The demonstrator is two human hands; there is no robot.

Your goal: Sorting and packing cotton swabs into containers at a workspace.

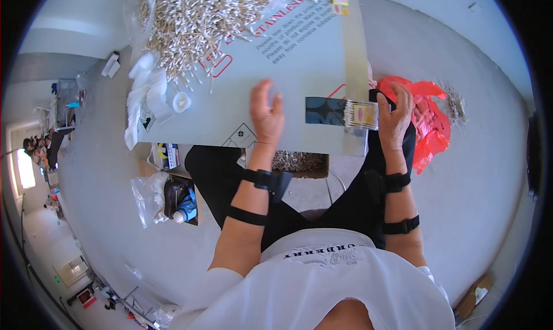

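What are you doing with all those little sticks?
A person sits at a cardboard sheet used as a table, with a big pile of cotton swabs heaped at its far side. The right hand holds a small bundle of swabs wrapped in a yellow and red label at the sheet's right edge. The left hand is open and empty, hovering over the sheet. A red plastic bag lies on the floor beside the right hand.

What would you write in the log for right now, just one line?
left hand: open, empty, over grey board | right hand: holds cotton swab bundle at board edge | loose swab pile: far end
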